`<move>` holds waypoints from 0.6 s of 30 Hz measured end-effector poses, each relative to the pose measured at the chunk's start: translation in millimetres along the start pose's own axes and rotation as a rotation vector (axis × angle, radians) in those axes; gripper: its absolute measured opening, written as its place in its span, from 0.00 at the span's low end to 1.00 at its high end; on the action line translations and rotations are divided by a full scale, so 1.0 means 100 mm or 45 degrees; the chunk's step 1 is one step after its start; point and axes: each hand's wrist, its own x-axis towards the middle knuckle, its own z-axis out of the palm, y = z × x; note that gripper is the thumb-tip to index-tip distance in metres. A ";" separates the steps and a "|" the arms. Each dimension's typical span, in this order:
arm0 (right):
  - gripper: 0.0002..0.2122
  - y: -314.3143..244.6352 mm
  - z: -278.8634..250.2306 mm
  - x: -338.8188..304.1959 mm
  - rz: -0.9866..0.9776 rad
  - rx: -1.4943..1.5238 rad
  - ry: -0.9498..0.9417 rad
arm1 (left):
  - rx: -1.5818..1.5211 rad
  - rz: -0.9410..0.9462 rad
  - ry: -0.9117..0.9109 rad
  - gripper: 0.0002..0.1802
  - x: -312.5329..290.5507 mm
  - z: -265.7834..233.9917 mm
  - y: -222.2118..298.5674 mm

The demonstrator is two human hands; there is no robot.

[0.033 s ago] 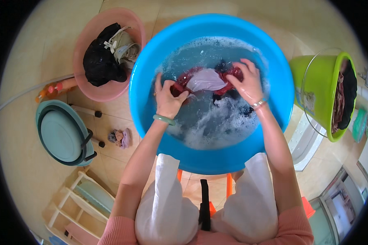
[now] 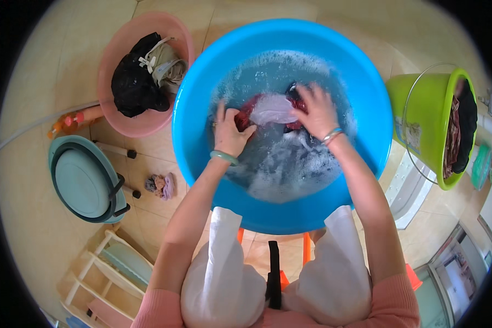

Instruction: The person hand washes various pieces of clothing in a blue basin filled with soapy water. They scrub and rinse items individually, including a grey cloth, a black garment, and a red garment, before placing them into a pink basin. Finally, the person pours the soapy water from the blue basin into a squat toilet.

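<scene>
Suds (image 2: 290, 183), blue basin (image 2: 284, 218), tiled floor (image 2: 146, 210)

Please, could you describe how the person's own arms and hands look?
The left hand and right hand wear no gloves. A smooth green bangle circles the left wrist, a narrow shiny bracelet the right. Pink ribbed sleeves end near the elbows.

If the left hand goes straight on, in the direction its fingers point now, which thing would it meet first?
Past the soapy water, the left hand would probably meet the far-left inner wall of the blue basin first. Depth is unclear, so it might instead pass above the rim.
</scene>
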 end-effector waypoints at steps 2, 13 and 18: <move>0.25 -0.07 0.11 -0.02 -0.234 -0.222 -0.134 | -0.220 -0.365 -0.266 0.25 0.05 0.10 -0.12; 0.15 -1.21 -0.50 -0.38 -0.614 0.603 0.138 | -2.015 -1.103 -0.477 0.28 0.36 0.07 0.52; 0.14 -1.66 -0.66 -0.43 -0.698 0.714 0.182 | -2.190 -0.961 -0.445 0.25 0.30 0.07 0.64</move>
